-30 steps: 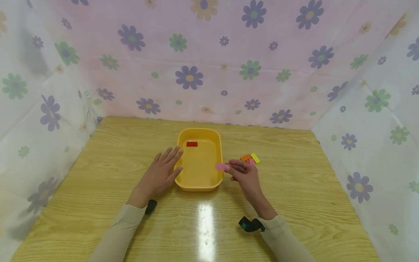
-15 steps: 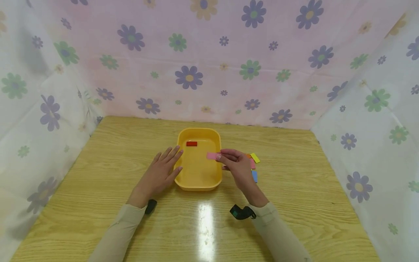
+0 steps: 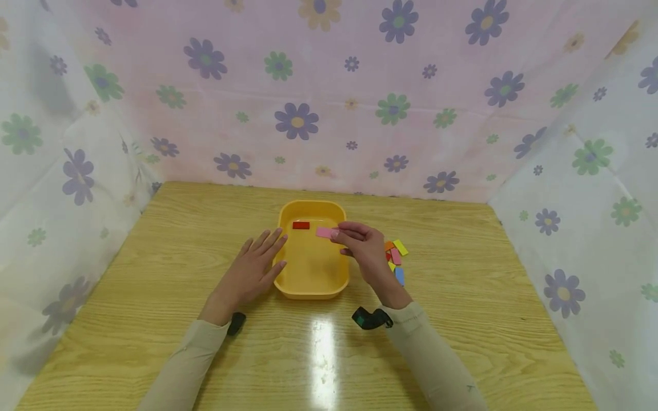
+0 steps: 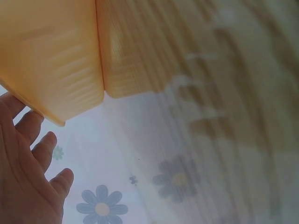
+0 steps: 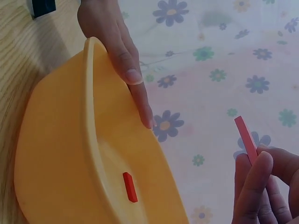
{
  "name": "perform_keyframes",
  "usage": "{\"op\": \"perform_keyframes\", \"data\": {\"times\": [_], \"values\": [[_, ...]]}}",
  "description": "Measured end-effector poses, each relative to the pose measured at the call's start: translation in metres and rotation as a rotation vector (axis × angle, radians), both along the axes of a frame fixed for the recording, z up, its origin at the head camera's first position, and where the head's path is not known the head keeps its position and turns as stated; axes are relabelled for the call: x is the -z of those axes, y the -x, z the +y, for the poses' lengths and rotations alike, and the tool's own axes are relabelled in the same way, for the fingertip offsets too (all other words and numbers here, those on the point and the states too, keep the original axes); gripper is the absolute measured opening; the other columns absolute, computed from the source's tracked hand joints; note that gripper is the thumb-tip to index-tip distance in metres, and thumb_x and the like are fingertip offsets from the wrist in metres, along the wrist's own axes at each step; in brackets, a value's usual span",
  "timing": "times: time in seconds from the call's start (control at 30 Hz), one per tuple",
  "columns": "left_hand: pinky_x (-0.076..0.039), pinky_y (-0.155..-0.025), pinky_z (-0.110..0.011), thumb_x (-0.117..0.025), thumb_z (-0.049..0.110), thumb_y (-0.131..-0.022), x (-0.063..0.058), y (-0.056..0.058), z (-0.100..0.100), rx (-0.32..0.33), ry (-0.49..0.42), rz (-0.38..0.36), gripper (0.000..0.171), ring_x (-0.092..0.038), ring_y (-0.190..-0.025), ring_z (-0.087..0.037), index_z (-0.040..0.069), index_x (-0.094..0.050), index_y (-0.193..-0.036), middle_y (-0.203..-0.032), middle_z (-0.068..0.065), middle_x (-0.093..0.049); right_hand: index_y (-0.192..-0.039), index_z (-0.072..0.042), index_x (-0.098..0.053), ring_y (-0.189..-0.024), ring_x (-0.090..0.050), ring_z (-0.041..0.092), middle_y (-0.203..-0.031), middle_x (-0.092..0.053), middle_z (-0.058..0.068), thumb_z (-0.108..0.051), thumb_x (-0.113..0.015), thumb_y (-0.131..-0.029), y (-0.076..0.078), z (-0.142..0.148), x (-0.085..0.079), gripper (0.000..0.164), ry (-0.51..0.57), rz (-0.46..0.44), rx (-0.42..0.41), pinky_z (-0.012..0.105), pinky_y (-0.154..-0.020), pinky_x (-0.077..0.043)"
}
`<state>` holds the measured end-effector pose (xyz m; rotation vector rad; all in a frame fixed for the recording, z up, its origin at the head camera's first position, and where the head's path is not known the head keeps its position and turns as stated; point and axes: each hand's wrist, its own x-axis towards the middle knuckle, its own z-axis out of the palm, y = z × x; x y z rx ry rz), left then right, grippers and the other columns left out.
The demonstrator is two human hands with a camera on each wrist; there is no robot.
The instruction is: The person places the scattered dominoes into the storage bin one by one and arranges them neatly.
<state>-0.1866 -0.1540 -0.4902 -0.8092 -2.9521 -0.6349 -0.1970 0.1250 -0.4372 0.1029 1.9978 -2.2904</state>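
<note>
My right hand (image 3: 364, 251) pinches a pink domino-like block (image 3: 324, 232) by one end, above the right part of a yellow plastic tub (image 3: 311, 295). In the right wrist view the pink block (image 5: 245, 139) juts out between thumb and fingertips. A red block (image 3: 301, 225) lies inside the tub near its far wall. With fingers spread straight, my left hand (image 3: 253, 268) rests on the tub's left rim; the left wrist view shows its fingertips at the edge.
Several coloured blocks lie in a small pile right of the tub, among them a yellow block (image 3: 401, 247), a pink block (image 3: 395, 256) and a blue block (image 3: 399, 276). The wooden table (image 3: 462, 297) meets flowered cloth (image 3: 349, 85) at the back and sides.
My right hand has carried the pink block leftward and away from me, from the tub's right rim to over its far half. More of the pile shows. The left hand has stayed put.
</note>
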Motion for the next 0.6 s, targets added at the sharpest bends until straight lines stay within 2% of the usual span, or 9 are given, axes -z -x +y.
{"op": "perform_keyframes", "data": {"times": [0.13,0.33,0.6], "values": [[-0.01,-0.125,-0.06,-0.043,0.042,-0.109,0.0,0.0,0.0,-0.003,0.009,0.006,0.064,-0.015,-0.157,-0.032,0.015,-0.024,-0.163,-0.17,-0.005,-0.02,-0.12,0.0,-0.07,-0.086,-0.076,0.012,-0.104,-0.078,0.004,-0.01,-0.075,-0.094,0.005,-0.002,-0.001,0.029,-0.004,-0.003,0.006,0.023,-0.07,-0.06],[-0.012,-0.125,-0.06,-0.044,0.041,-0.108,-0.001,0.0,0.0,-0.006,0.009,0.016,0.064,-0.016,-0.157,-0.033,0.014,-0.026,-0.163,-0.17,-0.007,-0.021,-0.126,0.003,-0.066,-0.088,-0.076,0.011,-0.106,-0.077,0.006,-0.013,-0.074,-0.094,0.013,-0.005,-0.005,0.036,-0.027,-0.001,-0.01,0.025,-0.074,-0.061],[-0.011,-0.125,-0.06,-0.044,0.042,-0.109,0.0,0.001,0.0,-0.001,0.011,0.007,0.064,-0.014,-0.157,-0.032,0.015,-0.024,-0.163,-0.17,-0.005,-0.02,-0.122,-0.004,-0.07,-0.095,-0.076,0.019,-0.113,-0.075,0.012,-0.018,-0.076,-0.093,0.029,-0.014,-0.008,0.032,-0.072,0.024,-0.03,0.037,-0.086,-0.061]]}}
